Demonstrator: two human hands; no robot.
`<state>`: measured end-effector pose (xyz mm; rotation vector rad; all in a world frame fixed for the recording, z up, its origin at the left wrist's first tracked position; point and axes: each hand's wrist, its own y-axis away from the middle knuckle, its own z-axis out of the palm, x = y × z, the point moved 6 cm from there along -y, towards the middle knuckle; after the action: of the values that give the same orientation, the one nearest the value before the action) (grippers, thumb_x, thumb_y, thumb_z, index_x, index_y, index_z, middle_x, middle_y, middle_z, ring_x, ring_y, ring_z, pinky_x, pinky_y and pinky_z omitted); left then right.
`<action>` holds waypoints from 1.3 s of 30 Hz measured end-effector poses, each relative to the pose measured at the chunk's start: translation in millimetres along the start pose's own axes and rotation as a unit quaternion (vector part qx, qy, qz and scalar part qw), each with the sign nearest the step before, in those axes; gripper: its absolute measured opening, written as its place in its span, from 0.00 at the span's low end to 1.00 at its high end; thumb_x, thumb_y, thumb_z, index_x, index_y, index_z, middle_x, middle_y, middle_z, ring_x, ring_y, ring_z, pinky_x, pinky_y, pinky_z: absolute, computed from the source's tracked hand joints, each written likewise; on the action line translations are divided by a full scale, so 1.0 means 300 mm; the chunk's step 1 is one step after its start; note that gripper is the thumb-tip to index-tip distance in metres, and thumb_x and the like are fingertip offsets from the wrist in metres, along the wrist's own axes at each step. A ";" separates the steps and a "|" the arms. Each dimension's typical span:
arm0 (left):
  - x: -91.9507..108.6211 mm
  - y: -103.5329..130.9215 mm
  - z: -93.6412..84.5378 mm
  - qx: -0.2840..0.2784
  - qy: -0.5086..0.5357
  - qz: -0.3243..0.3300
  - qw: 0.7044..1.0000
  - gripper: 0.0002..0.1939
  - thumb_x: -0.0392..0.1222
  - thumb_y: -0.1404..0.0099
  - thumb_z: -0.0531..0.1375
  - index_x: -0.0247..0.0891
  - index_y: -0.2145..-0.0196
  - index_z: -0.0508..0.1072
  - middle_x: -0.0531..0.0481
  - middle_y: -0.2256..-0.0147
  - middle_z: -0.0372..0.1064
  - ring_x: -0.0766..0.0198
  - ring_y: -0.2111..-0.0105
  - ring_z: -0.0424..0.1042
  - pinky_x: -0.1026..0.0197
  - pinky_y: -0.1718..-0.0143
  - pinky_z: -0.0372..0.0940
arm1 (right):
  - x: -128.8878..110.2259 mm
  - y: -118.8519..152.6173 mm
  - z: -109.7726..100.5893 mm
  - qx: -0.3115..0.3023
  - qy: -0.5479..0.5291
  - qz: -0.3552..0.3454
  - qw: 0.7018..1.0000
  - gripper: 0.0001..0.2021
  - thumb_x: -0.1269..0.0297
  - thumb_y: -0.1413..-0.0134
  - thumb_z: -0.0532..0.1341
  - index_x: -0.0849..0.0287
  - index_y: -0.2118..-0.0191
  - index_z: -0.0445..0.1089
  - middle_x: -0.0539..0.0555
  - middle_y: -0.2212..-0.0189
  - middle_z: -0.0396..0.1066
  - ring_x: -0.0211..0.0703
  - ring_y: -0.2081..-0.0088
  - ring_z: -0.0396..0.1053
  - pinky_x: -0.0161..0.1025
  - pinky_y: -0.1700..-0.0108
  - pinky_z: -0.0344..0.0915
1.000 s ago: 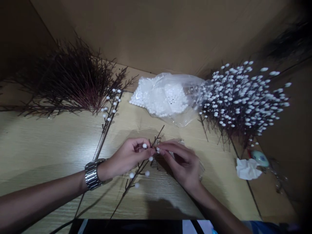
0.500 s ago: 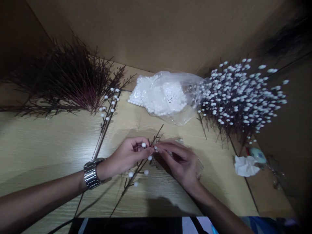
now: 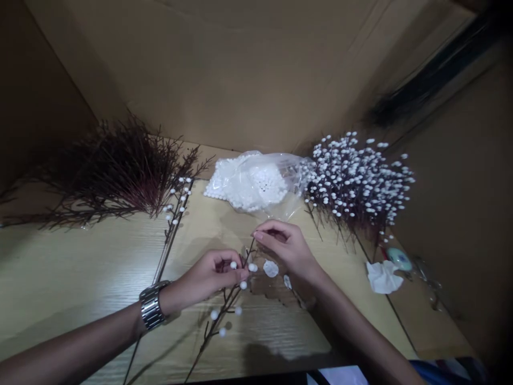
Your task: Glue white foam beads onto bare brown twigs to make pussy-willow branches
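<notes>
My left hand [image 3: 214, 272], with a metal watch on its wrist, is closed around a thin brown artificial twig [image 3: 210, 332]. Several white beads sit on the twig's side stems, one white bead [image 3: 252, 267] just beyond my left fingertips. My right hand [image 3: 286, 247] has its thumb and forefinger pinched at the twig's upper tip. Whether a small bead is between those fingers too is hidden. Under my right hand lies a ragged brown piece [image 3: 260, 283] with a whitish round blob [image 3: 270, 268] on it.
A clear bag of white beads [image 3: 248, 184] lies at the back. Bare dark twigs [image 3: 124, 171] are heaped left, beside one beaded twig [image 3: 176, 206]. Finished-looking beaded twigs [image 3: 356, 182] are piled right, near crumpled tissue [image 3: 383, 277], a pale green object [image 3: 398, 259] and scissors [image 3: 430, 283]. Cardboard walls [image 3: 224, 80] surround the table.
My right hand has moved from the side stem by my left fingertips up to the twig's tip. A bead now shows at that stem. The view has tilted upward.
</notes>
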<state>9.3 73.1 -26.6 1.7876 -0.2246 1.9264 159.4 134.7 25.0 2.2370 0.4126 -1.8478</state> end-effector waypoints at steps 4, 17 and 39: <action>0.018 0.015 0.011 -0.010 0.033 -0.004 0.999 0.12 0.48 0.34 0.64 0.39 0.57 0.78 0.48 0.60 0.77 0.60 0.62 0.72 0.61 0.60 0.63 | -0.025 0.009 -0.026 0.034 0.013 -0.020 0.999 0.09 0.58 0.51 0.69 0.57 0.72 0.74 0.49 0.76 0.73 0.37 0.74 0.68 0.35 0.71 0.65; 0.039 0.019 0.019 0.008 0.002 0.057 0.998 0.13 0.49 0.33 0.63 0.35 0.66 0.77 0.51 0.68 0.71 0.61 0.64 0.68 0.63 0.62 0.60 | 0.011 0.030 0.049 0.013 0.076 -0.004 0.997 0.06 0.63 0.49 0.66 0.60 0.72 0.74 0.49 0.75 0.73 0.37 0.73 0.69 0.34 0.70 0.65; -0.020 -0.003 -0.022 0.083 0.080 -0.007 0.993 0.10 0.48 0.38 0.69 0.38 0.68 0.81 0.47 0.64 0.80 0.59 0.61 0.74 0.63 0.57 0.64 | 0.090 -0.512 -0.173 0.021 0.484 -0.043 0.874 0.13 0.59 0.35 0.60 0.60 0.50 0.70 0.57 0.50 0.71 0.46 0.54 0.72 0.49 0.52 0.72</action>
<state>4.0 75.3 -33.4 1.7187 0.0032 2.1198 159.0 298.3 11.0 3.0616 0.6140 -0.5964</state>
